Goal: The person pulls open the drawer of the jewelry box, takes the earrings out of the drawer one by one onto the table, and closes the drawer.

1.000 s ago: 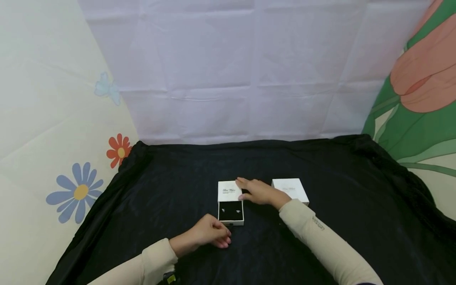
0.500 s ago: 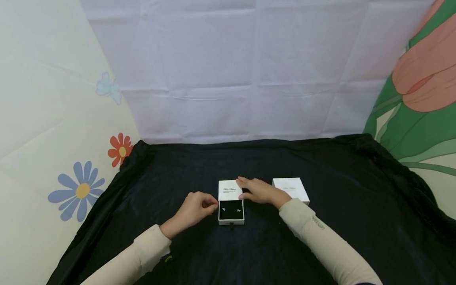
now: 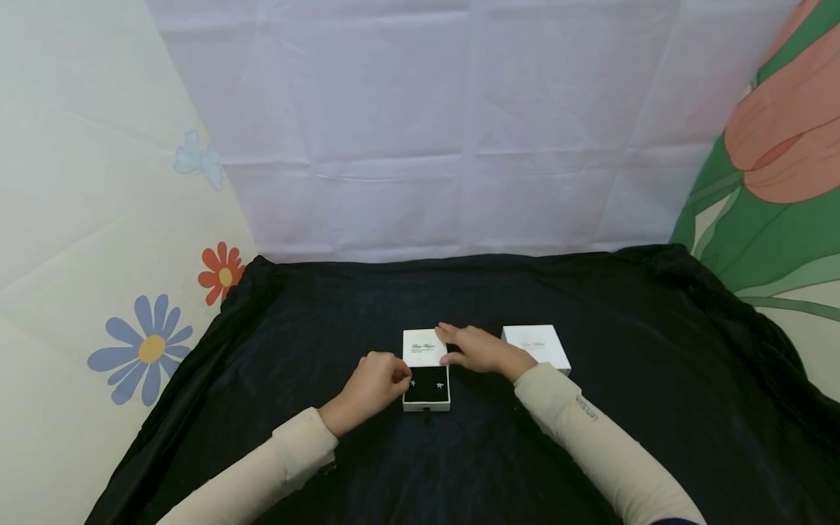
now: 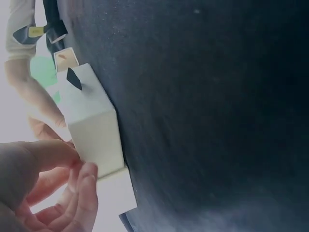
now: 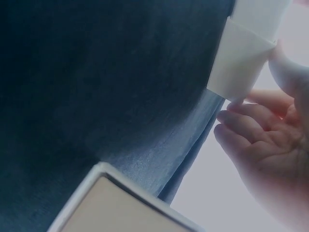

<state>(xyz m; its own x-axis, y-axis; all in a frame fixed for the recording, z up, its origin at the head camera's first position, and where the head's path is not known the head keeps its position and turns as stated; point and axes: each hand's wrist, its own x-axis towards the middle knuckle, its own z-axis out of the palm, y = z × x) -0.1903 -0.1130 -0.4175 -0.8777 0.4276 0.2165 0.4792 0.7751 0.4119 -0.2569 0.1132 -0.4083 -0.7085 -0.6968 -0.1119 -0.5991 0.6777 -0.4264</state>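
A white slide-out jewelry box lies in the middle, its sleeve (image 3: 420,347) printed with dark script. Its drawer (image 3: 426,408) is pulled out toward me, with a black tab (image 4: 74,79) on the front. On the black pad (image 3: 426,396) sit two small silvery stud earrings (image 3: 440,385). My right hand (image 3: 482,351) holds the sleeve, thumb at the near right and fingers round the far end. My left hand (image 3: 370,386) has thumb and fingertips close together over the drawer's left edge, beside the left earring; I cannot tell whether they pinch anything.
A second white box (image 3: 537,347) lies to the right, partly behind my right wrist; its open, tan-lined side shows in the right wrist view. Dark cloth (image 3: 590,306) covers the table. A pale sheet (image 3: 387,131) hangs behind it.
My left hand has moved from the drawer's front by the tab, up past its left side, then right onto its left edge. My right hand keeps its hold on the sleeve.
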